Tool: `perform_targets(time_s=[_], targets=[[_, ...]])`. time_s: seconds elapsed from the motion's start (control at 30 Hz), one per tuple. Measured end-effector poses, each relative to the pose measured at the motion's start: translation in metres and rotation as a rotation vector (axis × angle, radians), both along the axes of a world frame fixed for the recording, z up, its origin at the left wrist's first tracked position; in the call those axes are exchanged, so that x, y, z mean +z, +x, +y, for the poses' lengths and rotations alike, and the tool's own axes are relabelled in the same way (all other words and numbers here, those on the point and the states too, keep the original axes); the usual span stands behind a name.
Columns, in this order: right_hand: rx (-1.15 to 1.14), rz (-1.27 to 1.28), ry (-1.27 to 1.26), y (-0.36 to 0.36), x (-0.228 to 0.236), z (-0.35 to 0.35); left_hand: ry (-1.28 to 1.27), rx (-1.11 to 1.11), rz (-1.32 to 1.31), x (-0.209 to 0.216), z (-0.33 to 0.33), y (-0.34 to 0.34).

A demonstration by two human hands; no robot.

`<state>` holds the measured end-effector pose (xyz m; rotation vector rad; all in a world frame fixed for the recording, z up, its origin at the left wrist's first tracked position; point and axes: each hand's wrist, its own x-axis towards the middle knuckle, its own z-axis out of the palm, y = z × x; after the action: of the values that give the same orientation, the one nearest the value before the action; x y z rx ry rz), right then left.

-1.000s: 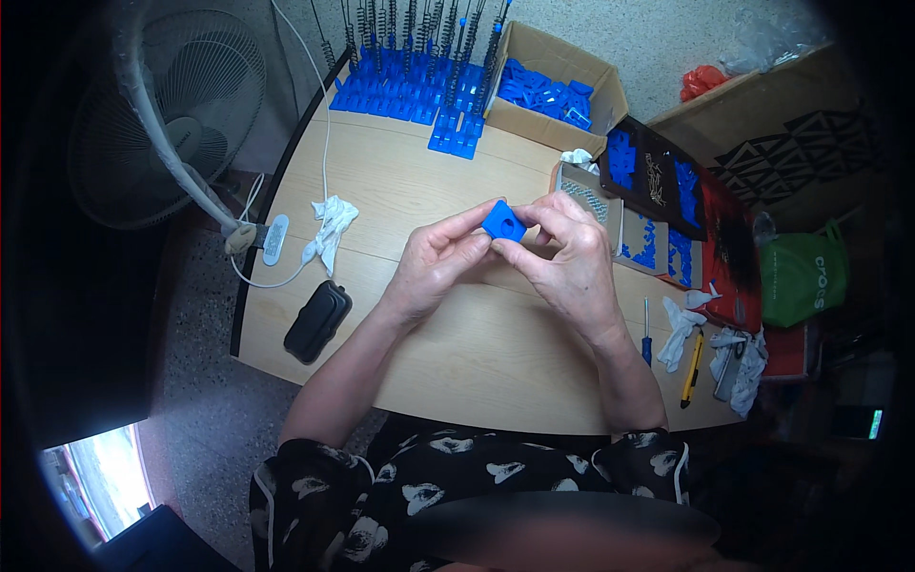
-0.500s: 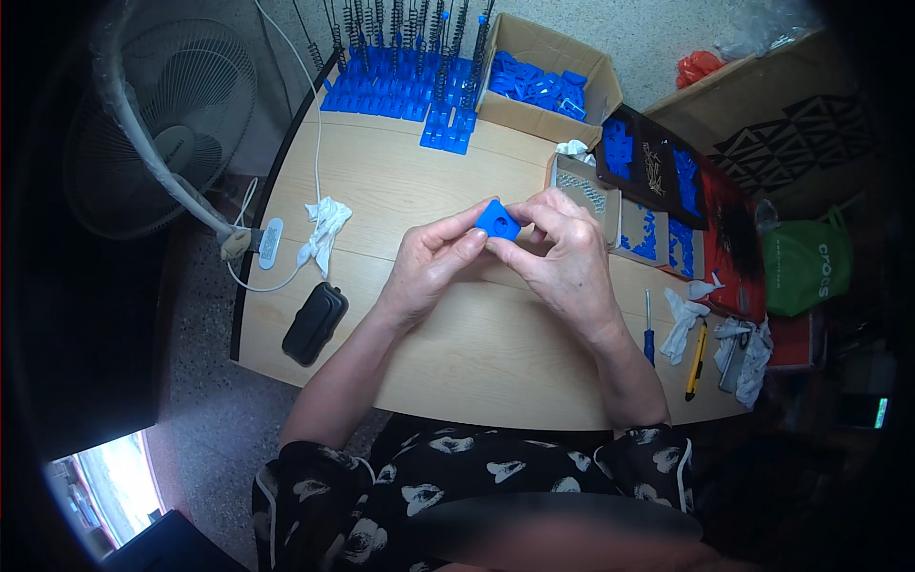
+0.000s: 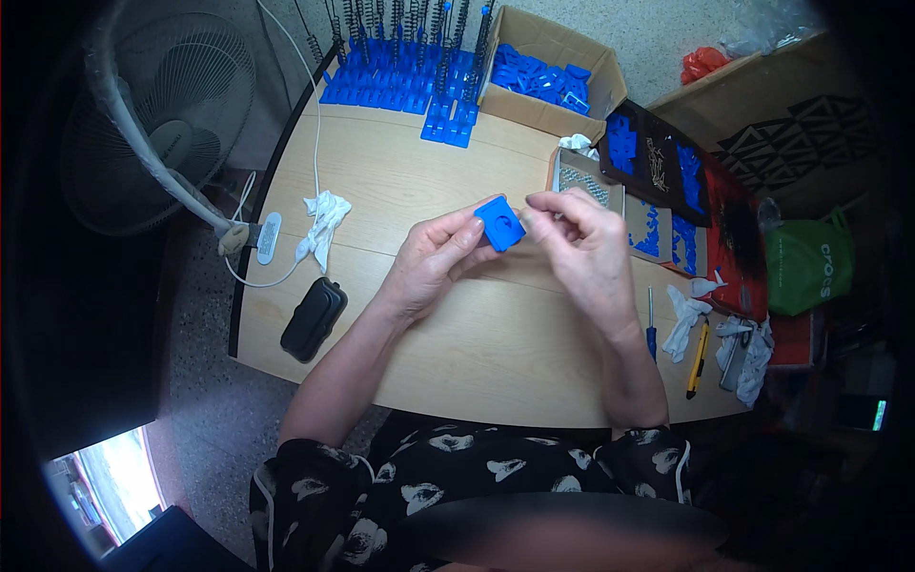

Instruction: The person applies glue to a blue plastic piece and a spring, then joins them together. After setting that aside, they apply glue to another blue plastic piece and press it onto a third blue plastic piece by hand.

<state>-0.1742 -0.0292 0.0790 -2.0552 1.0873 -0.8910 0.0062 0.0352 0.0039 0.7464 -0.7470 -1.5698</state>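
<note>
Above the middle of the table, my left hand [image 3: 426, 259] pinches a small blue plastic part [image 3: 499, 225] between thumb and fingers. The part is squarish, with a round recess in the face turned up. Just right of it is my right hand [image 3: 593, 257], its thumb and index finger pressed together close to the part's right edge. Whatever may be between those fingertips is too small or hidden to make out. Behind my right hand stand a shallow box of small metal pieces [image 3: 579, 181] and a box of small blue pieces [image 3: 648, 229].
Rows of blue bases with upright springs [image 3: 396, 76] stand at the back, beside a cardboard box [image 3: 543, 112] of blue parts. A black case [image 3: 314, 319] and a white cloth [image 3: 327, 224] lie left. A screwdriver [image 3: 651, 338] and yellow cutter [image 3: 699, 360] lie right.
My right fingers have come off the blue part and moved a little to the right. The part has turned slightly in my left hand, showing more of its face.
</note>
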Motion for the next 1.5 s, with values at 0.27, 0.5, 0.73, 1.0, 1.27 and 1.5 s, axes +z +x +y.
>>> perform_targets(time_s=[0.27, 0.5, 0.73, 1.0, 1.27, 1.5], targets=[[0.112, -0.254, 0.613, -0.021, -0.015, -0.013, 0.007, -0.065, 0.011, 0.001, -0.003, -0.003], [0.141, -0.332, 0.742, -0.028, -0.036, -0.012, 0.017, -0.044, -0.141, -0.001, -0.004, -0.008], [0.129, -0.358, 0.773, -0.028, -0.043, -0.010, -0.040, -0.030, -0.303, -0.001, -0.003, -0.008], [0.144, -0.364, 0.811, -0.025, -0.046, -0.008, 0.000, 0.023, -0.236, 0.000, -0.001, -0.010], [0.125, -0.380, 0.820, -0.024, -0.050, -0.006, 0.020, 0.032, -0.276, -0.001, 0.000, -0.012], [0.138, -0.381, 0.829, -0.024, -0.058, -0.006, 0.012, 0.039, -0.305, -0.003, -0.001, -0.012]])
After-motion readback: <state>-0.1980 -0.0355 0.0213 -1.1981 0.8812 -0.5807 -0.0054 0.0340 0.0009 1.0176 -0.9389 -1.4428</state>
